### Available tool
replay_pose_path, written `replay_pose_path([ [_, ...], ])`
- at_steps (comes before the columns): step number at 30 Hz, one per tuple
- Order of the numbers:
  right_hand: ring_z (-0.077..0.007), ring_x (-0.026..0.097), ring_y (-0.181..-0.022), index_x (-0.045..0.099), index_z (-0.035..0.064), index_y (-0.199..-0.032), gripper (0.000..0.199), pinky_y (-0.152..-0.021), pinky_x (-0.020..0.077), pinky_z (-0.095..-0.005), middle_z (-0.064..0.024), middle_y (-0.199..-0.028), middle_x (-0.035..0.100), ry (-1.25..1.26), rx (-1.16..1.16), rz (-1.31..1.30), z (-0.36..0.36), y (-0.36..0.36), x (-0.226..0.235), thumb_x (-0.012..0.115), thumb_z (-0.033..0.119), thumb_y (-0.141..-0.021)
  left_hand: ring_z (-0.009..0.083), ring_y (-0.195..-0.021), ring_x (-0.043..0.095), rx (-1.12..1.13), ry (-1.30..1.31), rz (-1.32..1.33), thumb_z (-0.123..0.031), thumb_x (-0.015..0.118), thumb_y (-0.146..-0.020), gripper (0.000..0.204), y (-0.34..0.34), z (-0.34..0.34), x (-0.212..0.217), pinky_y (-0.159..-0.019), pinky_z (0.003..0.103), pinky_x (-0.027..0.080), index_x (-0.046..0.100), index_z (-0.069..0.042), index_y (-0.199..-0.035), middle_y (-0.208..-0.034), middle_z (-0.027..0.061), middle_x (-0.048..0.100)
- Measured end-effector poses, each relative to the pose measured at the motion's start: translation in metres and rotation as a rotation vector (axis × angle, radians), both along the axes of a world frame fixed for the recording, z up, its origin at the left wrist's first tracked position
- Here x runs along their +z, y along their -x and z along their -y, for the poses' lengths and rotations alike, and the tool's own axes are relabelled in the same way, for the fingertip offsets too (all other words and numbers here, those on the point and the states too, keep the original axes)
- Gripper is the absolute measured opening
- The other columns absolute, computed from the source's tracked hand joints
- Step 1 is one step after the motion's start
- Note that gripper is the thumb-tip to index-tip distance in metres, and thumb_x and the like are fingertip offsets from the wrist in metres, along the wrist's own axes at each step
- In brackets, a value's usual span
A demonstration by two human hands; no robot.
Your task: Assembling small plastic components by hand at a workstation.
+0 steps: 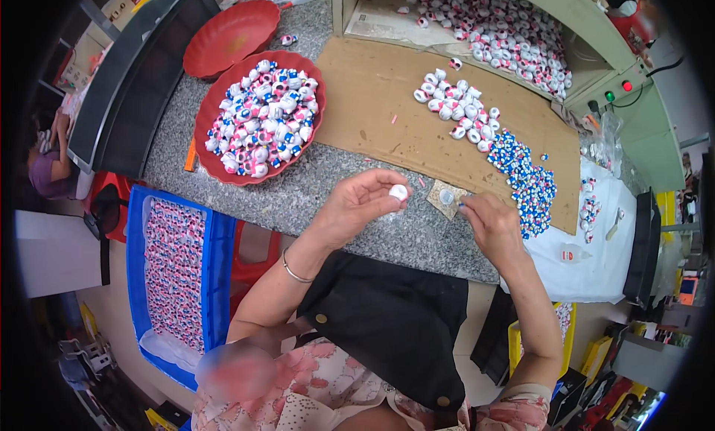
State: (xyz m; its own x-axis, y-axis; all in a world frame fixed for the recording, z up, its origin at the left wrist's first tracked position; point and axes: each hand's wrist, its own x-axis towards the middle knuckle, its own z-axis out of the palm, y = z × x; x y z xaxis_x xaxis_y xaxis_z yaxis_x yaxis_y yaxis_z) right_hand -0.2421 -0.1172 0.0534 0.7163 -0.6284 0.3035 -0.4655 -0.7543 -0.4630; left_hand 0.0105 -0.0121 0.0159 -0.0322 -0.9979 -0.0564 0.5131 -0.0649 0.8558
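Note:
My left hand (359, 202) pinches a small white round piece (399, 192) between thumb and fingertips, just above the grey speckled counter (313, 185). My right hand (489, 221) rests on the counter edge with its fingertips at a small brown card (445, 198) that carries a round dab. What the right fingers pinch is too small to tell. Just right of that hand lies a heap of tiny blue-and-white bits (527, 179). Beyond it sits a pile of white and pink pieces (459, 111) on a brown cardboard sheet (387, 111).
A red tray (217, 109) full of finished pink, blue and white pieces sits at left, an empty red tray (231, 35) behind it. A blue crate (216, 267) of rows stands below the counter. A wooden box (521, 36) holds more pieces. A small glue bottle (575, 254) lies at right.

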Motion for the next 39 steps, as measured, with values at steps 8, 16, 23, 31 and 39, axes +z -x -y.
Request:
replay_pose_path([
  [8,-0.034,0.067,-0.076,0.065,0.0023,-0.093,0.016,-0.064,0.0538,-0.0425,-0.0132,-0.086,0.064,0.149,0.197,-0.274,0.018,-0.024,-0.001,0.063,-0.002,-0.078,0.0107,-0.104,0.063,0.064,0.035,0.069,0.002,0.066,-0.092,0.035,0.005,-0.004,-0.004,-0.091,0.024,0.052,0.058,0.002,-0.126,-0.113,0.0059,0.066],
  [16,-0.0325,0.067,-0.076,0.067,0.0021,-0.096,0.017,-0.064,0.0544,-0.0407,-0.0139,-0.087,0.065,0.11,0.106,-0.061,0.01,-0.022,-0.001,0.065,-0.003,-0.08,0.0111,-0.098,0.066,0.16,0.05,0.259,0.009,0.068,-0.087,0.035,0.027,0.008,-0.015,-0.087,0.025,0.056,0.059,0.003,-0.121,-0.108,0.0068,0.066],
  [23,-0.0141,0.068,-0.075,0.071,-0.002,-0.106,0.017,-0.067,0.0546,-0.026,-0.0097,-0.089,0.071,-0.648,-0.23,0.423,-0.017,-0.019,0.0,0.07,0.002,-0.089,0.0198,-0.088,0.07,0.346,0.312,0.709,0.005,0.073,-0.081,0.035,0.052,0.018,-0.019,-0.077,0.028,0.061,0.064,-0.001,-0.114,-0.104,0.0131,0.065],
  [31,-0.0141,0.066,-0.07,0.073,0.0011,-0.101,0.014,-0.063,0.0525,-0.0257,-0.0077,-0.08,0.068,-0.582,-0.08,0.428,-0.029,-0.013,0.006,0.07,-0.001,-0.087,0.0115,-0.08,0.067,-0.005,0.284,0.403,-0.001,0.066,-0.091,0.028,0.051,0.017,-0.009,-0.069,0.025,0.057,0.066,0.002,-0.119,-0.102,0.0089,0.068],
  [39,-0.0193,0.063,-0.064,0.073,0.0033,-0.096,0.013,-0.057,0.0483,-0.0299,-0.0082,-0.076,0.066,-0.364,-0.041,0.359,-0.044,-0.013,-0.001,0.071,-0.001,-0.084,0.0086,-0.074,0.065,-0.195,0.047,0.247,-0.013,0.055,-0.102,0.027,0.055,0.012,-0.003,-0.068,0.024,0.055,0.067,0.003,-0.119,-0.087,0.0056,0.07],
])
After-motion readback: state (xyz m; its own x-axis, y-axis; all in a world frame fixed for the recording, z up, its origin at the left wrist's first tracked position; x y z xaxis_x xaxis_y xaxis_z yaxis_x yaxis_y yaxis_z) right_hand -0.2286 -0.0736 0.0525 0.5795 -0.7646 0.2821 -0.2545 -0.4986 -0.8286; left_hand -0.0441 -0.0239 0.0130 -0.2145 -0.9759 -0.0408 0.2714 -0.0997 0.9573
